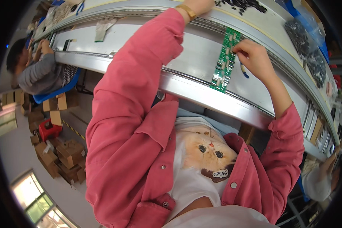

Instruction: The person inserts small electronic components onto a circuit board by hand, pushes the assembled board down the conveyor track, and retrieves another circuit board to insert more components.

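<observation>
A long green circuit board (226, 60) with several components on it lies across the rails of the conveyor track (193, 85). At the board's right edge is my right hand (254, 57), thumb and forefinger pinched together close to its surface. Whatever sits between those fingertips is too small to make out. My left hand (199, 5), with a gold-coloured band on its wrist, reaches over the far rail beside a pile of small black parts (243, 5). Its fingers run out of view at the upper edge, so its grip is hidden.
A tool with a dark blue handle (244, 71) lies right of the board. A pale glove (103, 29) rests farther left on the line. Clear bags of black parts (298, 36) stand at the far right. A co-worker (41, 68) sits at the left, near cardboard boxes (70, 152).
</observation>
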